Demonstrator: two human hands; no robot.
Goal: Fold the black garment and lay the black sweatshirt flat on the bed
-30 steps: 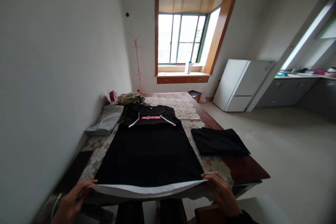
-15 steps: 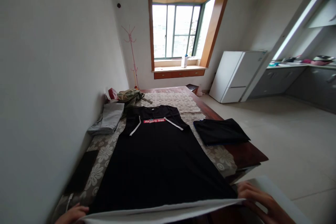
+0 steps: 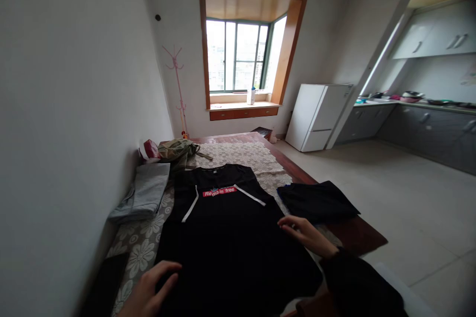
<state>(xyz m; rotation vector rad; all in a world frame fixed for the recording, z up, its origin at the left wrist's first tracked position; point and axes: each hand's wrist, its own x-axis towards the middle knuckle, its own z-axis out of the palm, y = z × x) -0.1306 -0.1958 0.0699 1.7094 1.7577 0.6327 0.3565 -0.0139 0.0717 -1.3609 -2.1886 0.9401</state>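
A black T-shirt (image 3: 230, 237) with a red "Remain free" print and two white stripes lies spread front up on a table, its collar toward the window. Over its lower left side is my left hand (image 3: 150, 290), thumb and forefinger apart and nothing between them. My right hand (image 3: 307, 235) hovers at the shirt's right edge with loosely bent, parted fingers; I cannot tell whether the fingertips touch the cloth. The shirt's hem runs down to the bottom of the view.
Folded black cloth (image 3: 320, 200) lies on the right of the table (image 3: 366, 237). Along the left wall are folded grey clothes (image 3: 147, 190), an olive bag (image 3: 176, 151) and a flat dark object (image 3: 106, 280). A patterned tablecloth (image 3: 245, 156) lies beneath. A white fridge (image 3: 316, 116) stands beyond.
Both hands have let go of the shirt's white-edged hem and moved forward over the shirt, the right one farther. The hem has dropped out of sight. The camera view has shifted slightly.
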